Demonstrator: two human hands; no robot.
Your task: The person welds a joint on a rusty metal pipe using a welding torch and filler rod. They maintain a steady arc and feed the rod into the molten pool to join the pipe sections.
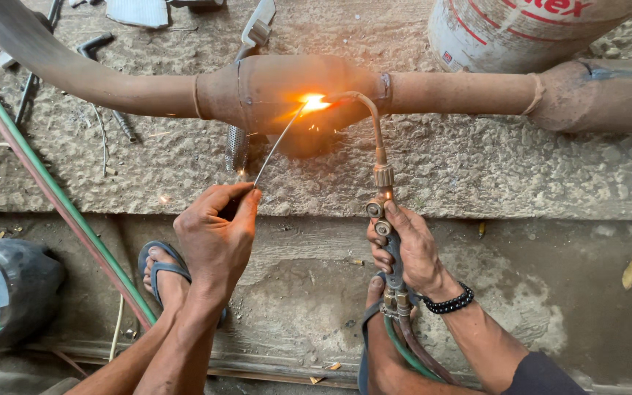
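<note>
My left hand (217,230) pinches a thin metal filler rod (278,145) whose far tip reaches into the bright flame (314,102). My right hand (407,249) grips the handle of a gas welding torch (382,172); its curved brass nozzle bends up and left to the flame. The flame plays on the bulged middle section of a rusty exhaust pipe (272,88) that lies across a rough concrete ledge. A black bead bracelet (448,301) circles my right wrist.
Red and green gas hoses (53,194) run diagonally at left. A perforated metal tube (236,148) lies under the pipe. A white cylinder (521,29) stands at top right, a dark container (5,292) at lower left. My sandalled feet (162,274) rest on the floor.
</note>
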